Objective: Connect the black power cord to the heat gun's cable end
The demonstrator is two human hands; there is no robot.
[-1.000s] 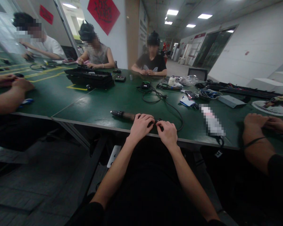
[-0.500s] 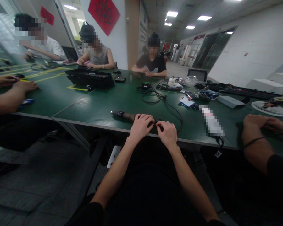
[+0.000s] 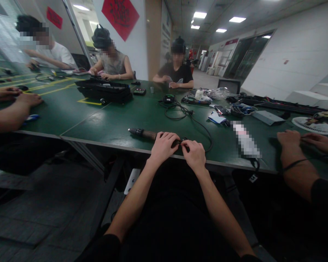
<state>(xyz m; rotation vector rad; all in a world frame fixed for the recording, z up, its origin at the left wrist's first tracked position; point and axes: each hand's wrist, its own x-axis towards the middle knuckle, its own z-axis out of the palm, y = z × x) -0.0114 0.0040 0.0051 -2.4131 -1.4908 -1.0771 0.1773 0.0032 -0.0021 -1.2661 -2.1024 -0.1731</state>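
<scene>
A dark electric screwdriver (image 3: pixel 147 134) lies near the table's front edge, its metal tip pointing left. My left hand (image 3: pixel 164 146) is closed around its rear part, palm down, and hides much of the body. At the tool's back end my right hand (image 3: pixel 194 155) is closed in a pinch, thumb and forefinger on the cord end; the fingers largely cover the joint. A black cord (image 3: pixel 209 133) curves from behind my right hand up to a loose coil. The two hands nearly touch at the fingertips.
The green table (image 3: pixel 109 125) carries a black tray (image 3: pixel 104 91) at left. Cables, a blue-white cloth (image 3: pixel 217 117), a silver box (image 3: pixel 268 118) and a white round grille (image 3: pixel 313 125) lie right. Co-workers' hands (image 3: pixel 289 138) are close on both sides; several people sit opposite.
My hands and the screwdriver stay almost in place, with only slight finger movement. The co-worker's hands at the right have moved a little apart.
</scene>
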